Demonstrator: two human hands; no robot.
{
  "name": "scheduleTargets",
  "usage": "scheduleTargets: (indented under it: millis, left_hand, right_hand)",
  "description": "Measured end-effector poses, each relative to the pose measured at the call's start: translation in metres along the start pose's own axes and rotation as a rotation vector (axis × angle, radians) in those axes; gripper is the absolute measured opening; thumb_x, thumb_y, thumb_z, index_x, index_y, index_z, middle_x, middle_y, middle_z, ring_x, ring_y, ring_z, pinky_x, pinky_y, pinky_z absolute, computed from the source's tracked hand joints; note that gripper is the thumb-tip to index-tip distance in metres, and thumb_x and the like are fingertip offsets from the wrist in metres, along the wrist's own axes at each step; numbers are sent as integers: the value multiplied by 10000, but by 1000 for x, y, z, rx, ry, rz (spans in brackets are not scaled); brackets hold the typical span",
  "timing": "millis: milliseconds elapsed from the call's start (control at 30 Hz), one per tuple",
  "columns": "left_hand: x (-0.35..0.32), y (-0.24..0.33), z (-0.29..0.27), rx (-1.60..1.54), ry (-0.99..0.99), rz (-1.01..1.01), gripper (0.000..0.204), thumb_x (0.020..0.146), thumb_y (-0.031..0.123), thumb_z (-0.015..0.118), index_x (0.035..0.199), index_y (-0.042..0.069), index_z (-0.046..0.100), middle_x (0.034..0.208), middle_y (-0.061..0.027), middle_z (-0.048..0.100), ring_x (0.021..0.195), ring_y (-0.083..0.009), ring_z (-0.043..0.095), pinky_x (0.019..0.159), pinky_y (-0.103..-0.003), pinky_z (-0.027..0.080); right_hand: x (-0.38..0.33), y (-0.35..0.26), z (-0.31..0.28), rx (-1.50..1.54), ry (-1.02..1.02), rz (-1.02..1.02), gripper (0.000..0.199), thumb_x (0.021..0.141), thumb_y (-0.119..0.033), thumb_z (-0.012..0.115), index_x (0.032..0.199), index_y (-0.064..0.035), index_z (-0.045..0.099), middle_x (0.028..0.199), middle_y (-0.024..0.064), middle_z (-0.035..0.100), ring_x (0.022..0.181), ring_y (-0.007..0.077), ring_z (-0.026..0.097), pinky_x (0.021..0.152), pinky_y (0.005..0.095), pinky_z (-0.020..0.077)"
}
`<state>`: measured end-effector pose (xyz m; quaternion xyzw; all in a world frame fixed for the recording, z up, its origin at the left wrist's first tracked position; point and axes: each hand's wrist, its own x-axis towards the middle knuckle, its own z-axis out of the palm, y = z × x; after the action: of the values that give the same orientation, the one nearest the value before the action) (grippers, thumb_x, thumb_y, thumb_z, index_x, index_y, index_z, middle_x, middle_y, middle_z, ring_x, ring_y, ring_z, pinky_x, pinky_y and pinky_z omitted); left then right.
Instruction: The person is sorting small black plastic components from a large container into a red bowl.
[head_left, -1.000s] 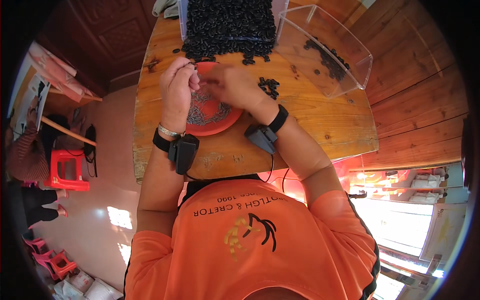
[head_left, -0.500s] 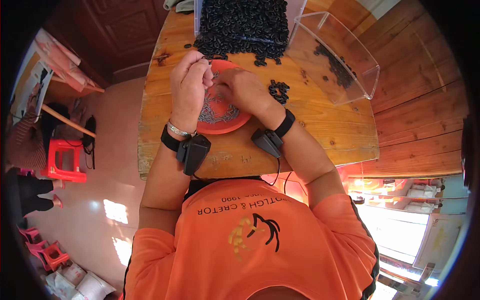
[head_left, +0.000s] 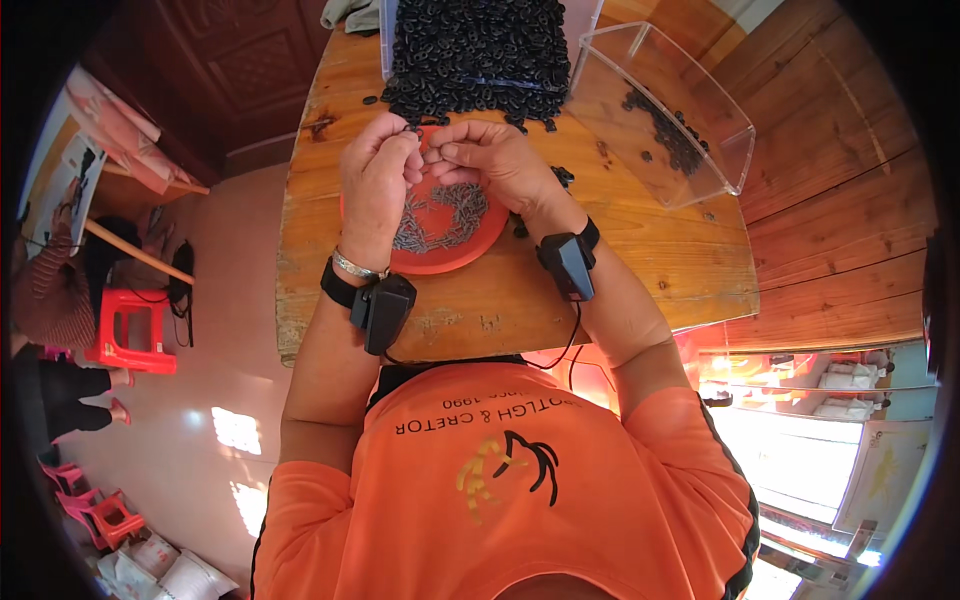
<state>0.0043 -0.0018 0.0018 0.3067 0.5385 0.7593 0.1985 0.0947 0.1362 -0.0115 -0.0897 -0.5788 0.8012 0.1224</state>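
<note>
The left hand (head_left: 382,170) pinches a black part (head_left: 412,130) above a red dish (head_left: 432,266) of grey metal pieces (head_left: 465,212) on the surface (head_left: 650,260). The right hand (head_left: 488,160) bends its fingers just beside it (whether they grip anything, I cannot tell). Beyond stands a heaped bin (head_left: 388,45).

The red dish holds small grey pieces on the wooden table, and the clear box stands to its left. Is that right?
Not quite: the head view shows the clear box to the right of the red dish, which holds small grey pieces on the wooden table.
</note>
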Motion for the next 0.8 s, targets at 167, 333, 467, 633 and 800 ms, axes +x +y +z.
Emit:
scheduleTargets:
  millis: [167, 333, 467, 633, 800]
  left_hand:
    - [0, 1, 2, 2, -20, -21, 112, 846, 81, 508, 750, 26, 527, 620, 9, 492, 549, -54, 441, 495, -197, 364]
    - [1, -3, 3, 8, -53, -63, 118, 853, 97, 514, 758, 29, 537, 623, 6, 500, 551, -54, 451, 493, -196, 366]
    - [-2, -3, 7, 58, -97, -124, 133, 864, 127, 520, 770, 38, 553, 636, 2, 519, 561, -53, 467, 497, -192, 373]
    - [-4, -7, 7, -143, -113, -140, 131, 864, 142, 511, 827, 28, 565, 681, -19, 562, 579, -79, 515, 530, -199, 408]
    - [1, -11, 3, -350, -129, -211, 136, 852, 139, 491, 856, 19, 554, 718, -55, 594, 599, -128, 563, 567, -226, 447]
  right_hand:
    - [2, 1, -3, 43, -20, -42, 143, 862, -16, 580, 1001, 4, 608, 938, 133, 661, 834, 202, 659, 733, 295, 552]
    - [3, 1, -2, 83, 13, -244, 145, 855, -27, 602, 999, -34, 621, 925, 119, 668, 811, 178, 653, 684, 270, 540]
    - [2, 1, 1, 129, 63, -301, 146, 859, -38, 604, 1003, -48, 628, 936, 105, 672, 827, 164, 645, 677, 253, 526]
    - [-1, 4, 6, 95, 86, -289, 151, 869, -37, 591, 1014, -47, 634, 951, 94, 672, 843, 147, 631, 713, 257, 521]
    - [0, 7, 10, 90, 75, -293, 147, 871, -35, 590, 1010, -31, 637, 951, 86, 670, 816, 136, 625, 732, 281, 524]
